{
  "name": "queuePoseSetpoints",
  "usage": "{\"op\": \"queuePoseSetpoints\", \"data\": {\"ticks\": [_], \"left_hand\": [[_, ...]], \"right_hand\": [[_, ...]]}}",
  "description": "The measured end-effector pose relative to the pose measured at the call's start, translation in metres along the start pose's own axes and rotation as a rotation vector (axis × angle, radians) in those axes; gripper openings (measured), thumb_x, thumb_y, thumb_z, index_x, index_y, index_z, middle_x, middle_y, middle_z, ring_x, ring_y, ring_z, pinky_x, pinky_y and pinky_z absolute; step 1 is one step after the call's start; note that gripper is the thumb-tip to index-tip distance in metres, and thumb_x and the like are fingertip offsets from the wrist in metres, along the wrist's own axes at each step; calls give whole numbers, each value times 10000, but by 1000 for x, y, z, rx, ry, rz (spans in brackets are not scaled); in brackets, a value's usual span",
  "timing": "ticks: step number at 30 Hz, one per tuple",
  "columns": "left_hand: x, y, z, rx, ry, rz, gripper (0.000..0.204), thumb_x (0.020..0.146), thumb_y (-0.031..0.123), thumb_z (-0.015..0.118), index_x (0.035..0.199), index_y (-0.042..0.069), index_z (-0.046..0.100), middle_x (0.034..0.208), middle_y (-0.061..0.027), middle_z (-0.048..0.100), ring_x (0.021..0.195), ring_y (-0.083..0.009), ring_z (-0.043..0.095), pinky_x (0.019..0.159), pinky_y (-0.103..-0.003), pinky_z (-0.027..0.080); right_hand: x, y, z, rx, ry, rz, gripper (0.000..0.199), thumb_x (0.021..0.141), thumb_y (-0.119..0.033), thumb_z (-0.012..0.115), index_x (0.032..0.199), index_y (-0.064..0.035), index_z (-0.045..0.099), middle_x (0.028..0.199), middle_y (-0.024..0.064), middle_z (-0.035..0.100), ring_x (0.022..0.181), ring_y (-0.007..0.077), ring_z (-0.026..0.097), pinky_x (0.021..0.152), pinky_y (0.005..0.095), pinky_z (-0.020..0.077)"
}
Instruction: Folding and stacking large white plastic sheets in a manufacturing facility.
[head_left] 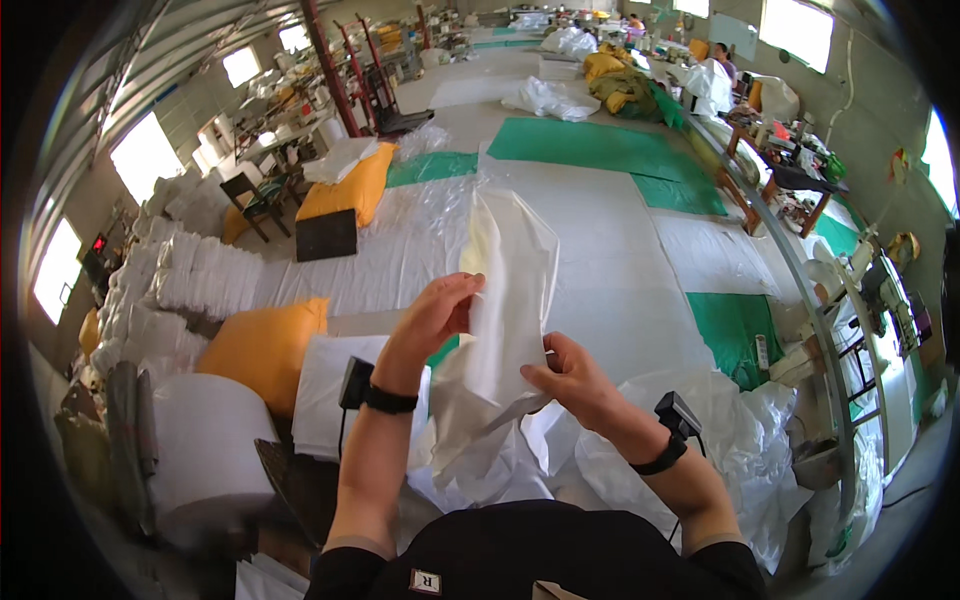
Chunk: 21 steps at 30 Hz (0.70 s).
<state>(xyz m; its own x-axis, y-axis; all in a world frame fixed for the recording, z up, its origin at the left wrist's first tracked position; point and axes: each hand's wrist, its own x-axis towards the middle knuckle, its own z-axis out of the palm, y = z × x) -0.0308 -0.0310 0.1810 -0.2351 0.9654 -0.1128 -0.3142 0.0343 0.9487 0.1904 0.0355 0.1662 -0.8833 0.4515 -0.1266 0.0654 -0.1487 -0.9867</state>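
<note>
A limp white plastic sheet (512, 290) stands up in front of me, its upper end folded over and loosely creased. At its left edge my left hand (445, 305) is closed, thumb and fingers pinching the material. Lower down on the right side, my right hand (578, 378) grips the other edge, with the thumb lying on top. The sheet's lower part drops in crumpled folds and merges with more white plastic (500, 465) near my body. Whether it is a single layer or an open bag, I cannot tell.
Stacked white bundles (210, 270) and an orange sack (262, 350) lie to the left, beside a large white roll (210, 440). Green sheets (600, 150) cover parts of the floor ahead. A metal rail (800, 275) and cluttered worktables run along the right. Two people sit far back right.
</note>
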Motion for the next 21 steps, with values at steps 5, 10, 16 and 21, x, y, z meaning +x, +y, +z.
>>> {"op": "queuePoseSetpoints", "data": {"ticks": [5,10,16,21], "left_hand": [[-28,-32,65,-113,-264,250,766,873,491,560,1368,-25,283,1302,-217,470,1220,-279,460,1025,-373,356],[-43,-51,99,863,68,672,746,788,237,726,1369,10,316,1332,-168,449,1210,-246,468,1005,-350,374],[-44,-44,70,585,1,658,448,790,-79,509,1223,29,477,1266,-135,521,1148,-231,521,993,-337,384],[-54,-29,61,568,-45,567,493,711,-147,394,1168,4,500,1210,-127,560,1167,-205,503,995,-320,381]], "right_hand": [[0,4,-13,335,278,-98,454,867,-148,589,1172,85,346,1001,182,581,848,240,633,681,356,579],[-4,8,-6,405,379,-169,442,892,-167,576,1187,68,347,978,168,589,816,213,633,638,316,561],[-13,14,4,392,153,-359,592,889,-161,599,1321,64,261,1028,180,589,896,261,630,796,374,518],[-18,-41,-9,-1371,492,-960,768,693,-218,768,1333,-26,389,1231,197,487,1178,381,460,957,480,360]]}}
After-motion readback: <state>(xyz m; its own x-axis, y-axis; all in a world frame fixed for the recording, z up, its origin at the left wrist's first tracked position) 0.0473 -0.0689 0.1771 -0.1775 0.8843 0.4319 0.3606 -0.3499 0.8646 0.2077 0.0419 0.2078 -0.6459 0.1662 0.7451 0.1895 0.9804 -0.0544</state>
